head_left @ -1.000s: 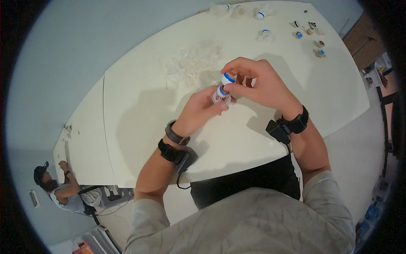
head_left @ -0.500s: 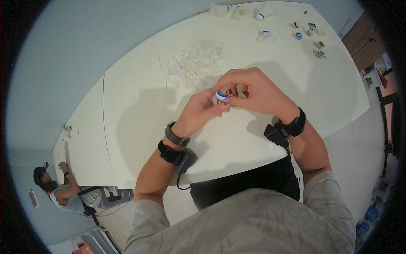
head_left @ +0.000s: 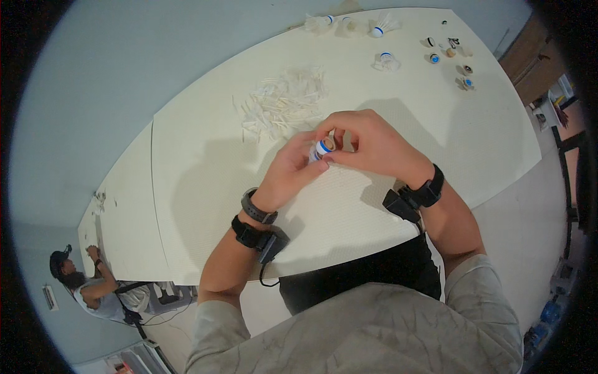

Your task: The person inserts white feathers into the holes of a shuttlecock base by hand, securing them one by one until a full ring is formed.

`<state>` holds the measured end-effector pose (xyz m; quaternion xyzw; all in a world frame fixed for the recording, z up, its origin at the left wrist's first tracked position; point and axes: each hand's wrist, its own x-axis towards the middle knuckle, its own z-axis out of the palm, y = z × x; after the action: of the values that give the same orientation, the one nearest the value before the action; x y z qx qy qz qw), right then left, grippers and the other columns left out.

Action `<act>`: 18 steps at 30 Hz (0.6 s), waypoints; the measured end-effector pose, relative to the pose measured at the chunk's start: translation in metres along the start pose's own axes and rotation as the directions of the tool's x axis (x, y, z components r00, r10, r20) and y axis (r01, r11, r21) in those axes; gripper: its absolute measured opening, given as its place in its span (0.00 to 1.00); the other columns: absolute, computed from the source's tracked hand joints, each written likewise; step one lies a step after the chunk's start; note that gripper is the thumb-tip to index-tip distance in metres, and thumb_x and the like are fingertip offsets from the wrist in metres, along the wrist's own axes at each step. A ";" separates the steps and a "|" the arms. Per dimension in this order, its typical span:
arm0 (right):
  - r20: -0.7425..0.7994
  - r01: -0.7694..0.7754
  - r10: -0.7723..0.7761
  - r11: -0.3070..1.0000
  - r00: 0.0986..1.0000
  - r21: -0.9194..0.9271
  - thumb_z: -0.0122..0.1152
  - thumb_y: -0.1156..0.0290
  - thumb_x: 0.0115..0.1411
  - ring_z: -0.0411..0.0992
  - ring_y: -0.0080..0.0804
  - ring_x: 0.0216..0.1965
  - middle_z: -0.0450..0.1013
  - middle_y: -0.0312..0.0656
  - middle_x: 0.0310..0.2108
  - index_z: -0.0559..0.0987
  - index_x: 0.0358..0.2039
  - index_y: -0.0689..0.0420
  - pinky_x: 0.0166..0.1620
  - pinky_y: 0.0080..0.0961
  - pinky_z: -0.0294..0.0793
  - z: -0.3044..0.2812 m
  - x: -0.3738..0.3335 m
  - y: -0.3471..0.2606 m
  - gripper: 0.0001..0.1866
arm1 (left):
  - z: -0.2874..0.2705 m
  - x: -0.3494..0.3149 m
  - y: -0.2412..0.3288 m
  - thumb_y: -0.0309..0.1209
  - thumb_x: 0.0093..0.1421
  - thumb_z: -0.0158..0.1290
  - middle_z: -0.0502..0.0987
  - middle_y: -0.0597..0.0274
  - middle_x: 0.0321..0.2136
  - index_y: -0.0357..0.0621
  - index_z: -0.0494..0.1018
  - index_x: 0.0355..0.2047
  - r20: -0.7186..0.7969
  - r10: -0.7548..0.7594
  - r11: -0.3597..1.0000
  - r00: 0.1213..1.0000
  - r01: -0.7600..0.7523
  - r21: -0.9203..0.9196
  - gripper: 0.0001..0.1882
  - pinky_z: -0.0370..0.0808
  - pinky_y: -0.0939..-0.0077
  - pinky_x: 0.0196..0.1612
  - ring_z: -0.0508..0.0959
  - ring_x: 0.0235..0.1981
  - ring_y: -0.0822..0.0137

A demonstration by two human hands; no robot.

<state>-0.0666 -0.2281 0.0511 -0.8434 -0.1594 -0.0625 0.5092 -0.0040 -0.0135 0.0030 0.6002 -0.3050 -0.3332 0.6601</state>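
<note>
Your white table (head_left: 187, 187) carries a loose pile of white feathers (head_left: 283, 100) near its middle. Along the far edge, several shuttlecocks (head_left: 377, 28); to their right, small cork bases (head_left: 451, 59), possibly loose caps. Lower left, another person (head_left: 87, 280) sits at the table's far end.

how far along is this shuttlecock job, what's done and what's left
Done, it seems: a heap of loose white feathers lies on the white table, and small bare cork bases sit at the far right. In hand: the left hand and right hand together pinch a blue-banded shuttlecock base. Left, apparently: whole shuttlecocks wait untouched at the far edge.
</note>
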 end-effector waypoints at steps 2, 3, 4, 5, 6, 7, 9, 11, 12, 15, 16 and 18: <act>0.008 -0.017 0.017 1.000 1.000 0.022 0.70 0.73 0.51 0.75 0.31 0.30 0.78 0.39 0.29 0.80 0.38 0.58 0.33 0.26 0.74 -0.002 0.001 0.001 0.13 | -0.002 0.001 -0.004 0.23 0.66 0.54 0.75 0.62 0.50 0.37 0.61 0.62 -0.007 0.009 1.000 1.000 -0.009 -0.010 0.25 0.72 0.77 0.52 0.75 0.48 0.73; 0.017 -0.035 0.035 0.998 0.999 0.045 0.70 0.73 0.51 0.75 0.29 0.30 0.78 0.39 0.29 0.80 0.38 0.58 0.32 0.25 0.75 -0.003 0.001 0.001 0.13 | -0.001 0.002 -0.003 0.23 0.65 0.54 0.75 0.63 0.49 0.38 0.60 0.62 -0.013 0.016 1.000 1.000 -0.016 -0.020 0.26 0.72 0.77 0.53 0.75 0.49 0.73; 0.017 -0.036 0.036 0.998 0.999 0.045 0.70 0.73 0.51 0.75 0.29 0.30 0.78 0.39 0.29 0.80 0.38 0.58 0.32 0.25 0.75 -0.003 0.001 0.002 0.13 | 0.000 0.002 -0.001 0.23 0.65 0.54 0.75 0.63 0.49 0.38 0.60 0.62 -0.013 0.016 1.000 1.000 -0.016 -0.020 0.26 0.72 0.77 0.53 0.75 0.49 0.73; 0.006 -0.032 0.032 0.997 0.999 0.070 0.70 0.75 0.52 0.74 0.26 0.32 0.78 0.37 0.31 0.80 0.39 0.58 0.31 0.22 0.73 -0.003 0.000 0.004 0.13 | 0.002 0.002 0.001 0.22 0.65 0.55 0.75 0.63 0.49 0.38 0.62 0.61 -0.008 0.043 0.999 0.999 -0.043 -0.028 0.25 0.71 0.76 0.54 0.74 0.50 0.73; -0.005 -0.026 0.027 0.995 1.000 0.096 0.69 0.77 0.53 0.73 0.22 0.33 0.78 0.35 0.33 0.80 0.39 0.57 0.29 0.19 0.71 -0.003 0.000 0.006 0.13 | 0.003 0.002 0.003 0.22 0.66 0.55 0.75 0.63 0.49 0.39 0.64 0.60 -0.006 0.070 0.997 0.998 -0.070 -0.035 0.23 0.70 0.75 0.55 0.73 0.50 0.74; -0.004 -0.025 0.026 0.995 1.000 0.096 0.69 0.77 0.53 0.73 0.22 0.33 0.78 0.35 0.33 0.80 0.39 0.57 0.29 0.19 0.71 -0.004 0.000 0.007 0.13 | 0.003 0.002 0.005 0.22 0.66 0.55 0.75 0.63 0.49 0.39 0.64 0.60 -0.007 0.070 0.997 0.998 -0.070 -0.034 0.23 0.70 0.75 0.55 0.73 0.50 0.74; -0.011 -0.029 0.030 0.995 0.999 0.091 0.70 0.76 0.53 0.73 0.22 0.35 0.78 0.35 0.34 0.81 0.40 0.57 0.31 0.19 0.71 -0.006 0.001 0.008 0.13 | 0.002 0.002 0.008 0.23 0.65 0.56 0.75 0.63 0.48 0.37 0.65 0.59 -0.036 -0.007 1.000 0.999 0.007 0.007 0.23 0.71 0.76 0.53 0.73 0.50 0.74; -0.025 -0.024 0.027 0.995 0.999 0.099 0.70 0.76 0.54 0.73 0.22 0.35 0.78 0.35 0.34 0.81 0.42 0.56 0.32 0.19 0.71 -0.004 0.001 0.006 0.14 | 0.000 -0.001 0.005 0.24 0.65 0.55 0.75 0.64 0.48 0.37 0.66 0.58 -0.040 -0.002 1.000 0.999 0.002 0.013 0.21 0.71 0.76 0.53 0.73 0.49 0.73; -0.041 -0.019 0.023 0.994 0.999 0.104 0.70 0.76 0.54 0.74 0.22 0.35 0.78 0.34 0.34 0.82 0.43 0.56 0.32 0.19 0.71 -0.003 0.001 0.005 0.14 | 0.000 -0.001 0.004 0.25 0.66 0.54 0.75 0.64 0.48 0.36 0.67 0.58 -0.042 0.005 1.000 0.999 -0.005 0.018 0.20 0.71 0.76 0.52 0.73 0.49 0.73; -0.158 0.033 -0.017 0.995 0.987 0.095 0.69 0.75 0.56 0.74 0.22 0.36 0.78 0.34 0.36 0.82 0.44 0.55 0.33 0.18 0.71 -0.003 0.002 0.005 0.14 | -0.003 0.001 0.004 0.27 0.68 0.50 0.75 0.62 0.48 0.36 0.65 0.60 -0.074 -0.005 0.998 0.997 0.001 -0.061 0.21 0.71 0.74 0.52 0.75 0.48 0.69; -0.153 0.034 -0.019 0.994 0.988 0.100 0.69 0.75 0.56 0.74 0.22 0.36 0.78 0.34 0.36 0.82 0.44 0.55 0.33 0.18 0.71 -0.003 0.003 0.006 0.14 | -0.004 0.001 0.005 0.27 0.68 0.50 0.75 0.62 0.48 0.36 0.65 0.60 -0.080 -0.007 0.998 0.997 0.002 -0.061 0.21 0.71 0.74 0.52 0.75 0.48 0.69; -0.213 0.037 -0.025 0.998 0.977 0.052 0.70 0.72 0.56 0.76 0.25 0.33 0.79 0.39 0.34 0.82 0.45 0.58 0.34 0.23 0.75 -0.003 0.004 0.011 0.16 | -0.004 0.002 0.006 0.30 0.70 0.48 0.75 0.58 0.50 0.37 0.64 0.62 -0.172 0.087 0.979 0.981 -0.116 -0.166 0.22 0.72 0.69 0.54 0.75 0.51 0.64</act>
<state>-0.0590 -0.2343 0.0446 -0.8149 -0.1190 -0.1554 0.5455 0.0009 -0.0120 0.0083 0.5489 -0.2493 -0.2740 0.7493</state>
